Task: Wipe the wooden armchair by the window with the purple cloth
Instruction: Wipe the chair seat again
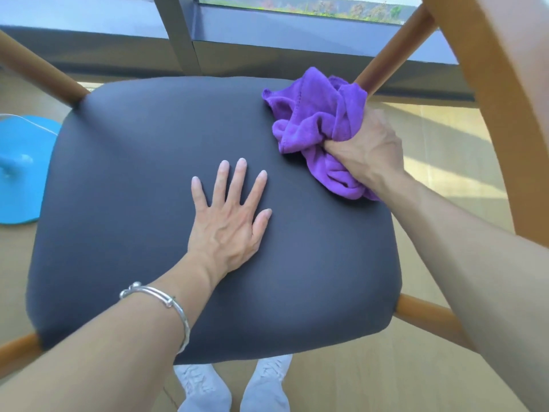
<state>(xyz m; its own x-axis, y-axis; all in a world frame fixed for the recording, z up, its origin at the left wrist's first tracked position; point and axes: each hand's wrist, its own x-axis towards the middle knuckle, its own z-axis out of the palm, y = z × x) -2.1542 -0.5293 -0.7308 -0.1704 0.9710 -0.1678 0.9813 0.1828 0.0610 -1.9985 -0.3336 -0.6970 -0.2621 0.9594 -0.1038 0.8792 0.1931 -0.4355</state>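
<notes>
The wooden armchair has a dark grey padded seat [124, 203] that fills the middle of the head view, with light wooden posts at its corners. My left hand [230, 217] lies flat on the seat's centre, fingers spread, holding nothing. My right hand [367, 148] is clenched on the bunched purple cloth [312, 123], which rests on the seat's far right corner against a wooden post [395, 49]. The curved wooden armrest [502, 84] sweeps down the right side over my right forearm.
A dark window frame [184, 34] and sill run across the top, just behind the chair. A blue round object [23, 168] sits on the pale wooden floor at the left. My white shoes [231, 385] show under the seat's near edge.
</notes>
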